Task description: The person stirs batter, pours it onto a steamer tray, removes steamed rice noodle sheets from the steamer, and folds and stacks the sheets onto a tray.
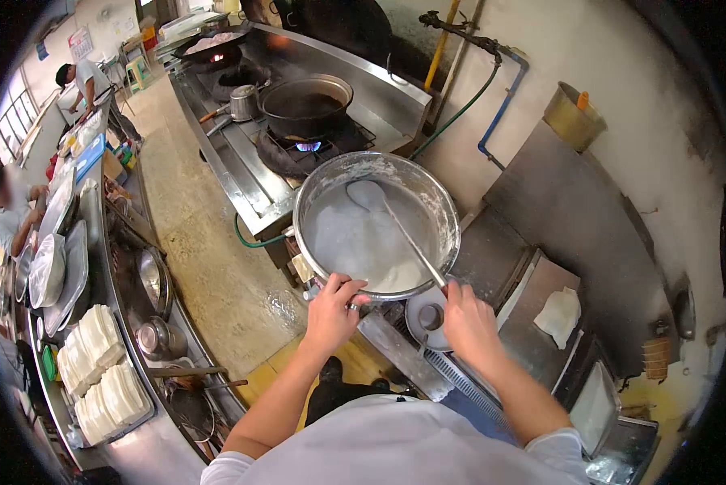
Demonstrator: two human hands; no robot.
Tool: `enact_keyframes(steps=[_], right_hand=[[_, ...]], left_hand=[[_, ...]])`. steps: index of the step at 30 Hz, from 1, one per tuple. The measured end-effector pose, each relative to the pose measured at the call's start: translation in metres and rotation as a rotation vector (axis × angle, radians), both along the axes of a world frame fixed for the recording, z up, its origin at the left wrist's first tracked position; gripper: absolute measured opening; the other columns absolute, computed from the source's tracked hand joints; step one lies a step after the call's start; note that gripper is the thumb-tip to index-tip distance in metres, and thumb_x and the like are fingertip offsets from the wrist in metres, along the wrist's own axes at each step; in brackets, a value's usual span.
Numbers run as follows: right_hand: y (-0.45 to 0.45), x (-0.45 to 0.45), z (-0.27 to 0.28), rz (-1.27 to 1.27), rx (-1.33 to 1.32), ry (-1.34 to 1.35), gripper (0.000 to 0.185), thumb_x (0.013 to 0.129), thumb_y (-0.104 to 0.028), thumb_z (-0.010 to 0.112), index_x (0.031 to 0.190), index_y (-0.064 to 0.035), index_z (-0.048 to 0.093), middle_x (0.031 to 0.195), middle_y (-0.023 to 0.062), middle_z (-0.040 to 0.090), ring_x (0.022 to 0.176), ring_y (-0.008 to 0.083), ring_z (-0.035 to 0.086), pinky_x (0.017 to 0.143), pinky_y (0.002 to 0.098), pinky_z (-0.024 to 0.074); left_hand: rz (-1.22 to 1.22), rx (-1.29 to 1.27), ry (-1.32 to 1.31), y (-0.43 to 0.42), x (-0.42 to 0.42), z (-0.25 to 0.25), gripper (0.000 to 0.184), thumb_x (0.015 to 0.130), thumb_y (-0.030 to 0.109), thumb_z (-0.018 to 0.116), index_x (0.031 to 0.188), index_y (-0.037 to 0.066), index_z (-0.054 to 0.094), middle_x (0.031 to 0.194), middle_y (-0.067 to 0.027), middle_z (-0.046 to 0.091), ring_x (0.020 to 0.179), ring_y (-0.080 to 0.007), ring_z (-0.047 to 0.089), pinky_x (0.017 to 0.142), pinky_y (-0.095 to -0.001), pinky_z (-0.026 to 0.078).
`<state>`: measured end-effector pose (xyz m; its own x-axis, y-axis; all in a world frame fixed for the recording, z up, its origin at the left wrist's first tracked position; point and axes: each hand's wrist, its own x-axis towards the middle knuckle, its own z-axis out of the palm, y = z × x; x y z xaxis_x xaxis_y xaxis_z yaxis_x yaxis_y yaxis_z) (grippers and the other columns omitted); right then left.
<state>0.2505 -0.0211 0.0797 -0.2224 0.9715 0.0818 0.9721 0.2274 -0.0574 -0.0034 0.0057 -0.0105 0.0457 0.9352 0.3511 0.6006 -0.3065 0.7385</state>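
A large metal basin (pixel 308 267) holds a cloudy white liquid (pixel 351 234), with white residue on its inner wall. My left hand (pixel 334 314) is closed on the near rim of the basin, a ring on one finger. With my right hand (pixel 469 322) I grip the handle end of a long-handled ladle (pixel 407 236), which slants across the basin. The ladle's round bowl (pixel 368 196) lies toward the far side, at the liquid's surface. Below the basin, near my right hand, is a small round metal container (pixel 418 323), partly hidden.
Ahead, a wide pot (pixel 306 109) stands over a blue flame (pixel 308 147) on the steel stove (pixel 246 186). Beside it is a small metal pot (pixel 244 103). White folded stacks (pixel 104 372) fill a tray on the left counter, where two people work. A white cloth (pixel 558 314) lies at right.
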Motion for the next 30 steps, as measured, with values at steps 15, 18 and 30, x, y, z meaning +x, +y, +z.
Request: enact_keyframes(steps=[15,18,30], right_hand=[[0.088,-0.012,0.107,0.082,-0.793,-0.1,0.026,0.09,-0.017,0.06,0.094,0.0054,0.073,0.084,0.0235,0.072,0.078,0.0337,0.072,0.071,0.0462,0.056],[0.074,-0.014,0.095,-0.115,-0.904,0.251,0.025,0.094,-0.019,0.06,0.095,0.0041,0.071,0.075,0.0137,0.067,0.068,0.0226,0.064,0.063,0.0419,0.0513],[-0.014,-0.012,0.003,-0.184,-0.405,0.74,0.022,0.098,-0.018,0.059,0.109,0.0,0.066,0.079,0.0211,0.067,0.075,0.034,0.066,0.069,0.0432,0.05]], left_hand=[[0.005,0.002,0.006,-0.001,-0.002,0.0,0.026,0.083,0.007,0.076,0.107,0.014,0.074,0.104,-0.0071,0.064,0.089,-0.0306,0.068,0.071,-0.0417,0.055],[0.008,0.033,0.036,0.0,-0.002,-0.005,0.025,0.083,0.009,0.076,0.107,0.014,0.074,0.104,-0.0072,0.064,0.088,-0.0308,0.068,0.07,-0.042,0.055],[-0.008,0.054,0.036,0.004,-0.003,-0.007,0.024,0.085,0.014,0.077,0.109,0.014,0.074,0.104,-0.0088,0.064,0.088,-0.0331,0.068,0.072,-0.0424,0.055]])
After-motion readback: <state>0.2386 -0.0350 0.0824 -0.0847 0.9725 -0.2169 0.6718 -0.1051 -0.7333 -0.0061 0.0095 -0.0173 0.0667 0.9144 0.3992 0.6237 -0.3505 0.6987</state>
